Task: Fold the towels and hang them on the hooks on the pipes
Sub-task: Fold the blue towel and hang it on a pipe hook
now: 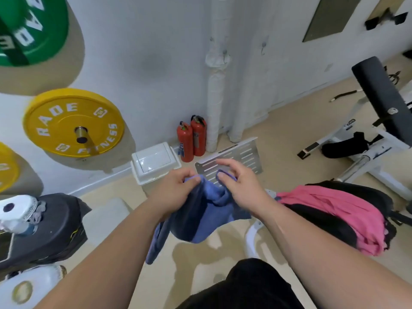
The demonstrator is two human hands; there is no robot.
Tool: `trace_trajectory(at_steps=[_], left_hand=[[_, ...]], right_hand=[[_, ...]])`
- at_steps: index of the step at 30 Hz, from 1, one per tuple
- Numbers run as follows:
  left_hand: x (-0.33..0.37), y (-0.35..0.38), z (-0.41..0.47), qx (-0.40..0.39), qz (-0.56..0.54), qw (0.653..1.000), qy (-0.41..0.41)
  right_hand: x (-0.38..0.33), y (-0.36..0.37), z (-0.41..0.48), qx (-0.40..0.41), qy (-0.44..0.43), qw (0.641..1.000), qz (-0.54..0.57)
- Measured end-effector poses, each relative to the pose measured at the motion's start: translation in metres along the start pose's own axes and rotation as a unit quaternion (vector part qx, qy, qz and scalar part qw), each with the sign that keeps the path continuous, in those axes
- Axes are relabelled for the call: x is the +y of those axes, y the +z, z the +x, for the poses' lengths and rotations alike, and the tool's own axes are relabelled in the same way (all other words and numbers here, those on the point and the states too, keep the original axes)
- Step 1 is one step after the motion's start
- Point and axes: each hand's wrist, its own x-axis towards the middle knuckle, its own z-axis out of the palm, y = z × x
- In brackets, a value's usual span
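1. left hand (pixel 178 188) and right hand (pixel 240 186) are raised side by side, close together but not touching. the left one grips the top edge of the blue towel (pixel 200 217) with curled fingers. the right one pinches another bit of that edge between thumb and forefinger, with its other fingers loosely spread.
2. the blue towel hangs bunched below and between the hands, clear of the floor (pixel 196 259). a narrow end trails down under the left forearm.
3. just right of the right forearm, a pink towel (pixel 334 210) lies heaped over a black padded seat (pixel 330 230).
4. beyond the left hand stands a white lidded bin (pixel 153 162), and beyond the right hand is a slotted metal plate (pixel 236 157). two red fire extinguishers (pixel 191 139) stand between them against the wall (pixel 145 63).
5. wrapped white pipes (pixel 215 103) rise from the floor past the extinguishers. small hooks (pixel 263 47) sit high on them, well above the hands.
6. left of the left hand, a yellow weight plate (pixel 71 121) hangs on a wall peg, with a green plate (pixel 33 25) higher up. a dark rounded object (pixel 55 226) lies near the left forearm.
7. far right of the right hand stands a workout bench (pixel 383 97), a black pad on a white frame.
8. the floor is smooth and beige, and the wall is white.
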Motion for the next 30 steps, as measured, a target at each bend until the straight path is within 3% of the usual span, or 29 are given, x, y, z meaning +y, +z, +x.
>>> trace_trajectory(at_steps=[2, 4, 6, 11, 15, 19, 25, 30], left_hand=[[0.014, -0.003, 0.009, -0.019, -0.009, 0.999, 0.037], [0.020, -0.008, 0.022, -0.015, -0.047, 0.998, 0.038], [0.019, -0.014, 0.039, -0.002, -0.065, 0.998, 0.021], [-0.002, -0.026, 0.105, -0.004, 0.052, 0.998, -0.036], [-0.005, -0.033, 0.164, 0.040, 0.030, 0.993, -0.103], [0.007, -0.036, 0.215, 0.072, -0.078, 0.987, -0.122], [0.070, -0.027, 0.295, 0.034, -0.145, 0.988, -0.048], [0.092, -0.038, 0.370, 0.065, -0.218, 0.972, -0.056]], right_hand=[[-0.010, 0.012, 0.009, -0.101, -0.030, 0.994, -0.010], [-0.011, 0.015, 0.028, -0.125, -0.059, 0.990, -0.010], [-0.007, 0.010, 0.056, -0.102, -0.065, 0.993, -0.018], [0.003, -0.020, 0.142, 0.010, -0.064, 0.998, -0.009], [0.011, -0.067, 0.223, 0.101, -0.014, 0.995, 0.016], [0.018, -0.120, 0.294, 0.168, 0.004, 0.985, 0.025], [0.017, -0.133, 0.356, 0.172, 0.012, 0.985, 0.005], [0.015, -0.120, 0.400, 0.168, 0.074, 0.982, 0.047]])
